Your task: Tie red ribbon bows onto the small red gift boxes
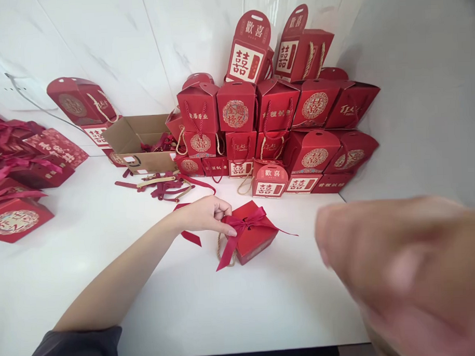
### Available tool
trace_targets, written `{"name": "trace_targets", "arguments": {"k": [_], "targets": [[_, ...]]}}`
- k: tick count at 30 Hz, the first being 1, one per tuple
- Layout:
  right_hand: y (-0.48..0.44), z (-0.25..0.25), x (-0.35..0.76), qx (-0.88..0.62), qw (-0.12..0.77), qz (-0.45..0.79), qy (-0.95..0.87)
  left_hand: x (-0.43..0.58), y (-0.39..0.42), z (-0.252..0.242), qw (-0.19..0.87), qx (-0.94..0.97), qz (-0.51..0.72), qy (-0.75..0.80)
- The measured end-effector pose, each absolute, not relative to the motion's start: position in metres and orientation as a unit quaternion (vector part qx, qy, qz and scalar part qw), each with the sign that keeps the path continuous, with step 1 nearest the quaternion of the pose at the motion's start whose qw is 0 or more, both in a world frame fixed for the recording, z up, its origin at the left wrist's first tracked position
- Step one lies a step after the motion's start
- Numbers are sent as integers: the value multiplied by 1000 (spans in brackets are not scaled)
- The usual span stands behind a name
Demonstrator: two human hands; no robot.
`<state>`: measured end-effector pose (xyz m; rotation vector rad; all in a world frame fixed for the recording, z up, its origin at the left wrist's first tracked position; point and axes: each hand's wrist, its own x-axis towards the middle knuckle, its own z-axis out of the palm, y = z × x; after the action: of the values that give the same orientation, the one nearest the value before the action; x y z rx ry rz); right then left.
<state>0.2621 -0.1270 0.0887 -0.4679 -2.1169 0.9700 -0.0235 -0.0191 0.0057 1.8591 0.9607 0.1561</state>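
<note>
A small red gift box (259, 243) sits on the white table, with a dark-pink ribbon (227, 257) tied in a bow on its top. My left hand (212, 216) reaches in from the left and pinches the bow's left side between thumb and fingers. Twisted gold cord shows at the box's left side. Close to the camera at the right, my right hand (404, 260) is raised, large and blurred. It is apart from the box, and its fingers are too smeared to read.
Red gift boxes (237, 108) are stacked against the tiled wall. Left of them stands an open cardboard box (149, 161) with ribbons inside, and loose ribbon pieces (163, 184) lie before it. More bow-tied boxes (16, 209) are at the far left.
</note>
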Motion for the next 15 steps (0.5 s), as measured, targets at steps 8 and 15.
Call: {"name": "trace_targets", "arguments": {"k": [8,15], "targets": [[-30,31,226,-365,158,274,-876,-27,-17,8,477,785,56,390],[-3,11,235,-310,96,456,-829,-23,-27,23,409,812,53,414]]}}
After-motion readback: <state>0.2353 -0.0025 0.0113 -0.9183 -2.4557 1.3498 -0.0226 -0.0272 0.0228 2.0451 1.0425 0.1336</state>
